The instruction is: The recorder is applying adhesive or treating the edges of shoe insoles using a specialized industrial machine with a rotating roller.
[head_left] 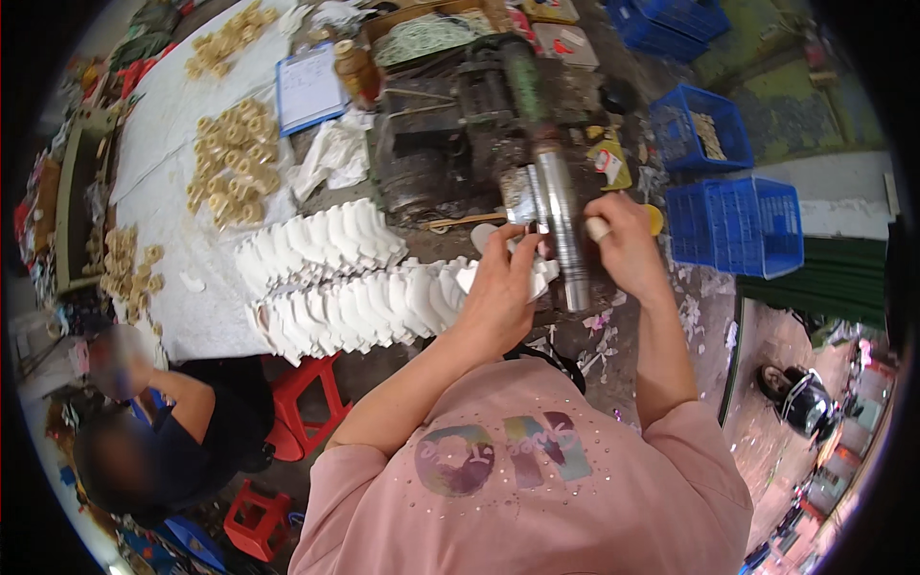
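My left hand (498, 292) is just left of an upright ridged metal shaft (561, 220). Its fingers are bent and pinched over a white curved piece (544, 274), which shows on both sides of the hand; the fingertips are close to the shaft. To the right of the shaft, my right hand (628, 247) is closed round a pale, rounded handle (597, 228), whose far end is hidden in the fist. Two rows of similar white curved pieces, a back row (321, 241) and a front row (369, 307), stand packed together left of my left hand.
A dark, greasy machine (431, 144) carries the shaft. Tan ring-shaped parts (235, 158) lie heaped on the white-covered table (158, 172), near a clipboard (309, 88) and brown jar (355, 69). Blue crates (733, 225) stand right. A co-worker (206, 407) and red stools (311, 407) are lower left.
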`<action>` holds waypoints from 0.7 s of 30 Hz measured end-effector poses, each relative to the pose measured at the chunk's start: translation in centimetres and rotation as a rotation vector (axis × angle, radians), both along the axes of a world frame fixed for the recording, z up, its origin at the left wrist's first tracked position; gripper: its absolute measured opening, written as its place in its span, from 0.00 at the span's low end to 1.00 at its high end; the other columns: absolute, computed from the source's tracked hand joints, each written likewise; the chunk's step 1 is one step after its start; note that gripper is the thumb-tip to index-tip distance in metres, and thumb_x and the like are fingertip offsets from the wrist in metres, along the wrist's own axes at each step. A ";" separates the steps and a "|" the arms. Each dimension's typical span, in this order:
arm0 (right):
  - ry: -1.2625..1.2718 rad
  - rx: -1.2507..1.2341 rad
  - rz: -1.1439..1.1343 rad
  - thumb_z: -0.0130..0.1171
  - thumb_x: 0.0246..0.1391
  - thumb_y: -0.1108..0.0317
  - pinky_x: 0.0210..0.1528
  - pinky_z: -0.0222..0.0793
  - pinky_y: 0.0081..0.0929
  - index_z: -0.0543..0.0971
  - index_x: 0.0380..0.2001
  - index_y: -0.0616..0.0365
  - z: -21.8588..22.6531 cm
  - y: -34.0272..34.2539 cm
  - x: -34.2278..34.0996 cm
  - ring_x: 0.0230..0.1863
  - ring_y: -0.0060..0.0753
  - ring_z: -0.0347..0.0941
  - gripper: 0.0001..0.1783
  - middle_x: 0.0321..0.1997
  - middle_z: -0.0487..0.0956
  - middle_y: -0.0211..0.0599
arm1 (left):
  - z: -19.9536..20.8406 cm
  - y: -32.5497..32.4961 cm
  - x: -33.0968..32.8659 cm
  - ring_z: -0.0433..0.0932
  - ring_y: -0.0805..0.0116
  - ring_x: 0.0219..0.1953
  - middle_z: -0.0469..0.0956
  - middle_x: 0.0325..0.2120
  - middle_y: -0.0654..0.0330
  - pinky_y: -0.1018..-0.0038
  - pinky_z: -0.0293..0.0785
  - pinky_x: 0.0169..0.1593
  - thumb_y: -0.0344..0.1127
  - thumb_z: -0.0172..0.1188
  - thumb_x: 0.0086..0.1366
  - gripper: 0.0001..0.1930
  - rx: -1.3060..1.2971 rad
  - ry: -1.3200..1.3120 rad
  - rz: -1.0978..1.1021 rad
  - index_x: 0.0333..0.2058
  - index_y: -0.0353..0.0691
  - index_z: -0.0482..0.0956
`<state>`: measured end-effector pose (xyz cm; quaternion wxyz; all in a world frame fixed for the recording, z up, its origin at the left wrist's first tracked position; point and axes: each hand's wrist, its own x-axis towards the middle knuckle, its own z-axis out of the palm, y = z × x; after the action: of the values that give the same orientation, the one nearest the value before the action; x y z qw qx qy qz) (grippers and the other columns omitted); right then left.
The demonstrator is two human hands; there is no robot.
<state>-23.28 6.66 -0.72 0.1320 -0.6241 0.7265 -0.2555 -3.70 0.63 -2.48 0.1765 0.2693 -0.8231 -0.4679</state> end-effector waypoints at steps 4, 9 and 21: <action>-0.288 -0.064 -0.237 0.53 0.48 0.77 0.43 0.64 0.23 0.73 0.36 0.62 -0.4 0.4 -0.5 0.37 0.29 0.72 0.10 0.31 0.76 0.35 | 0.3 -2.2 2.7 0.64 0.48 0.51 0.62 0.46 0.49 0.64 0.63 0.54 0.17 0.54 0.48 0.22 0.185 0.096 0.050 0.44 0.36 0.67; -0.500 -0.025 -0.416 0.51 0.52 0.79 0.41 0.62 0.16 0.73 0.39 0.62 -1.4 1.2 -0.8 0.36 0.18 0.68 0.10 0.34 0.73 0.29 | -5.3 -9.3 13.0 0.66 0.52 0.50 0.67 0.44 0.51 0.67 0.60 0.55 0.14 0.50 0.44 0.26 -0.148 0.147 0.278 0.45 0.38 0.67; -0.475 -0.143 -0.491 0.49 0.54 0.78 0.41 0.63 0.16 0.71 0.42 0.61 -1.1 0.9 1.5 0.36 0.19 0.68 0.11 0.35 0.73 0.31 | -11.9 -16.5 29.6 0.67 0.50 0.45 0.69 0.43 0.54 0.60 0.67 0.46 0.18 0.53 0.43 0.21 -0.415 -0.911 0.262 0.41 0.39 0.73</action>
<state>-21.82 7.58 -1.86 0.1879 -0.3615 0.7842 -0.4680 25.87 -15.91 -14.39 -0.0933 0.5057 -0.8514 -0.1038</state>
